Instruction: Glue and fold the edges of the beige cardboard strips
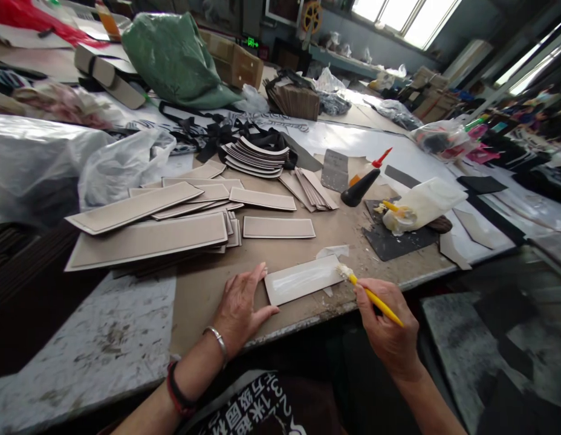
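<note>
A pale rectangular panel [301, 281] lies near the table's front edge, with wet white streaks on its face. My left hand [244, 305] rests at the panel's left end, fingers and thumb apart, nothing in its grasp. My right hand [389, 323] grips a yellow brush [375, 299], whose glue-coated bristles touch the panel's right end. Behind it sits another bordered panel [279, 228]. Piles of similar panels [149, 238] stand to the left. At the right, a whitish plastic container [428, 205] lies on its side on a dark, glue-stained sheet [398, 241].
A black bottle with a red nozzle [359, 187] stands tilted behind the panel. Farther back are a stack of curved pieces [256, 158], a green bag [171, 60] and a cardboard box [233, 57]. Clear plastic bags [121, 166] lie at the left.
</note>
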Motion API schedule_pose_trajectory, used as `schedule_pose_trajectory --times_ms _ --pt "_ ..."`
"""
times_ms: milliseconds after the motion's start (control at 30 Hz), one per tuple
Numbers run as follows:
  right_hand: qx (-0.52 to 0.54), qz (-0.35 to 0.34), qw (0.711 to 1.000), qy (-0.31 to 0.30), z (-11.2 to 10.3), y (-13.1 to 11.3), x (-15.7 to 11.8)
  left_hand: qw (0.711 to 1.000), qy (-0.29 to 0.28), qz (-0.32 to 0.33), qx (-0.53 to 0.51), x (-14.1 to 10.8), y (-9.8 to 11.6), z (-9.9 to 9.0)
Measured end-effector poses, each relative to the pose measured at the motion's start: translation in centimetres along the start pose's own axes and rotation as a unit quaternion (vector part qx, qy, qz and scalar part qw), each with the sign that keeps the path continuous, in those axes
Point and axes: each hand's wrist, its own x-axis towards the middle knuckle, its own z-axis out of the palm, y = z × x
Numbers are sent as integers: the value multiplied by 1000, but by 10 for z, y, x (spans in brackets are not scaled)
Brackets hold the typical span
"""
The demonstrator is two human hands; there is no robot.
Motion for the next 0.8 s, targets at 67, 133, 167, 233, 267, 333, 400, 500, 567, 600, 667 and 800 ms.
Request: schedule_pose_trajectory --times_ms 67,133,167,233,267,333,400,500,567,600,667,800 --pt "31 -3 999 -19 3 -19 -5 1000 2 0 1 0 0 0" --pt "91 2 995 -46 8 -41 -9 1000 2 -2 -3 0 0 0" --pt "127 7 990 -56 12 -52 -10 1000 2 -3 -5 0 0 0" --pt "193 25 979 -66 19 -68 -10 1000 0 -5 -6 0 1 0" --pt "219 36 973 -65 23 -72 -9 1000 -1 -6 -6 0 1 0" --pt "253 64 964 -57 30 -74 -6 1000 -7 -10 -6 0 1 0" --pt "260 89 960 -47 37 -69 -2 1000 -14 -15 -7 0 2 -1" --pt "244 114 963 -30 41 -64 1 1000 -15 -17 -9 1 3 -1" --pt "244 114 963 -26 43 -66 2 1000 -11 -13 -7 1 3 -1" --pt "249 108 962 -29 43 -67 3 1000 -9 -12 -6 1 3 -2" --pt "250 94 963 -37 44 -66 2 1000 -7 -13 -3 1 4 -2" --pt "181 109 977 -17 39 -38 1 1000 -13 -15 -1 1 4 -3"
